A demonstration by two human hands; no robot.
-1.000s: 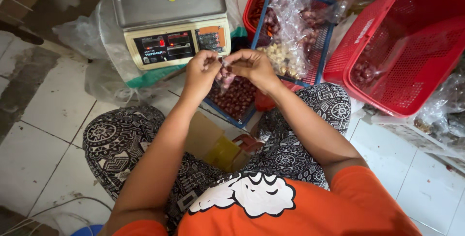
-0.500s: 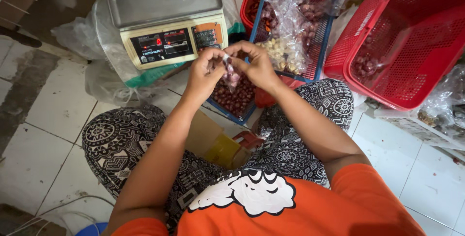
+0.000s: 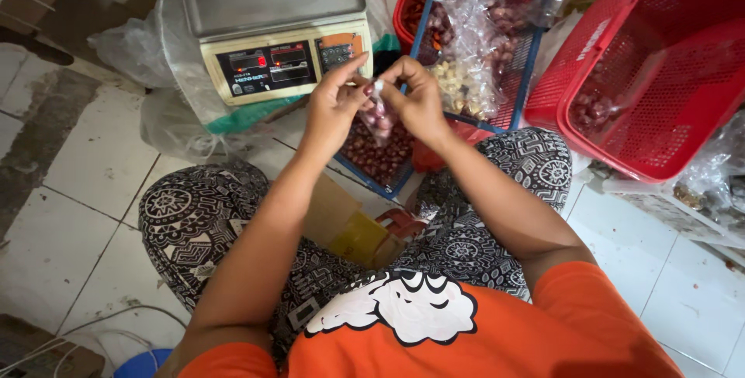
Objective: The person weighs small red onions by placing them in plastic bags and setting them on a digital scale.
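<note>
A: What's your left hand [image 3: 332, 106] doing?

B: Your thumb and forefinger are pinched onto the top of a small clear bag [image 3: 380, 118] of reddish pieces, the other fingers fanned upward.

A: And the right hand [image 3: 419, 98]?

B: Its grip is closed on the same bag from the other side. Your two hands meet at the bag's neck, nearly touching, and the bag hangs between them.

A: Where is the bag, exactly?

B: You hold it in the air in front of you, above the near end of a blue tray [image 3: 521, 75] that lies on the floor between your knees. The tray's near end holds loose dark red pieces [image 3: 376, 157]; its far end is piled with filled clear packets [image 3: 473, 44].

A: What else lies around you?

B: Just beyond your left hand stands a weighing scale [image 3: 272, 21] with a steel pan and lit red digits, crumpled plastic sheeting [image 3: 163, 114] under and beside it. To your right a red basket [image 3: 660, 75] stands tilted, with a few dark pieces inside; another red basket [image 3: 407, 5] sits behind the blue tray. Below your forearms, a brown cardboard box [image 3: 334, 211] rests between your patterned trouser legs [image 3: 194, 223] on the white tiled floor [image 3: 70, 184].
</note>
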